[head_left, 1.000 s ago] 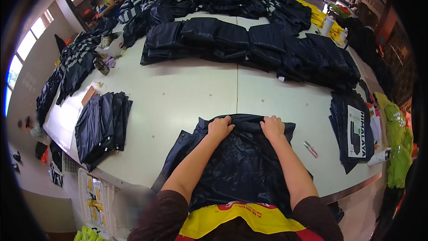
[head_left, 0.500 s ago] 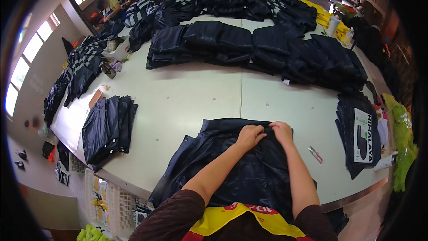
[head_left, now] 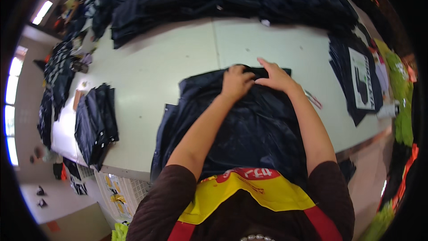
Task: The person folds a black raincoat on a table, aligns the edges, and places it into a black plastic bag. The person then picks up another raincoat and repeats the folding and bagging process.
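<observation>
A dark navy, slightly shiny garment (head_left: 263, 125) lies spread on the table in front of me, its near part reaching my apron. At its far edge, my left hand (head_left: 237, 82) has its fingers curled down onto the fabric, gathering a bit of it; the fingertips are partly hidden. Just to the right, my right hand (head_left: 277, 78) is open, thumb and forefinger spread apart above the same edge. Small red-handled thread snips (head_left: 314, 100) lie on the table beyond my right forearm.
The pale table (head_left: 151, 80) carries a long row of folded dark garments (head_left: 187, 2) at the back. Dark folded stacks lie at left (head_left: 96, 122) and at right, the latter under a printed white bag (head_left: 361, 78). White crates (head_left: 120, 192) stand below the left edge.
My view has tipped downward, so the table's contents sit higher. My right hand has let go of the garment's far edge and spread its fingers; my left hand stays at that edge.
</observation>
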A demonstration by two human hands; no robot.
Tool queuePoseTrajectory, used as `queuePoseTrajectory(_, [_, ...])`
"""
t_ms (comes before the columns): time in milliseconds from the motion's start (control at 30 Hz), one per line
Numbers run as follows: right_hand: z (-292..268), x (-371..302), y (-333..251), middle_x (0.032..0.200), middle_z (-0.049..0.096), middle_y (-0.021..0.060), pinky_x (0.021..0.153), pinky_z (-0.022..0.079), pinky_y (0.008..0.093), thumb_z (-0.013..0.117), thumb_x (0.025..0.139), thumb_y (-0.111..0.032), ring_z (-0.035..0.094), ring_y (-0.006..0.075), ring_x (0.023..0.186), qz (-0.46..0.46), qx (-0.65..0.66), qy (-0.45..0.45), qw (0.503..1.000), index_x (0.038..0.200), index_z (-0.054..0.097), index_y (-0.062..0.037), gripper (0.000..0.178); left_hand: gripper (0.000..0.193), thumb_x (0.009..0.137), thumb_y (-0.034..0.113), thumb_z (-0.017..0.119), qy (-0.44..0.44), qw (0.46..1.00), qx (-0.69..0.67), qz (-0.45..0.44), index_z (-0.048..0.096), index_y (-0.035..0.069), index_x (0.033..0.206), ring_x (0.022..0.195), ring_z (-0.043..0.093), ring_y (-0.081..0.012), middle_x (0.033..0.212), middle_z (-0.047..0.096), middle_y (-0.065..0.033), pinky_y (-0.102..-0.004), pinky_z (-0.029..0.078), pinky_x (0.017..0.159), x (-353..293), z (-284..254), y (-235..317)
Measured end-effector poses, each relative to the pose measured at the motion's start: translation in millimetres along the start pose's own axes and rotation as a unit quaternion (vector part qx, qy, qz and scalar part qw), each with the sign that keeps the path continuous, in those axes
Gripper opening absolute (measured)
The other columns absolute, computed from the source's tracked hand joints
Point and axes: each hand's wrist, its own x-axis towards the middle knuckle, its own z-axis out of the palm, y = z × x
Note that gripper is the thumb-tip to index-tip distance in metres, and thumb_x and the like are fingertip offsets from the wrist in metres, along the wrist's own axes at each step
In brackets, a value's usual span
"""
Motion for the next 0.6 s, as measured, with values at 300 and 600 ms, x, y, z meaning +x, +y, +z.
queuePoseTrajectory(300, [11.7,-25.9,38.2,0.087,0.066,0.0067,0.079,0.047,0.0362,0.068,0.073,-0.018,0.059,0.0266,0.089,-0.051,-0.088,0.130,0.986,0.083,0.068,-0.0060,0.015,0.018,0.070,0.017,0.069,0.018,0.998,0.064,0.006,0.070,0.013,0.088,0.095,0.052,-0.0265,0.093,0.059,-0.0050,-0.0420,0.040,0.077,12.8,5.5,32.0])
queuePoseTrajectory(600, [9.8,-25.4,39.4,0.086,0.066,0.0127,0.079,0.047,0.0381,0.066,0.075,-0.014,0.059,0.0296,0.088,-0.038,-0.043,0.061,0.997,0.086,0.068,-0.0033,0.016,0.018,0.072,0.023,0.070,-0.004,0.995,-0.047,-0.086,0.066,0.007,0.078,0.080,0.060,-0.0307,0.080,0.063,-0.0118,-0.0408,0.049,0.069,21.1,14.4,57.9])
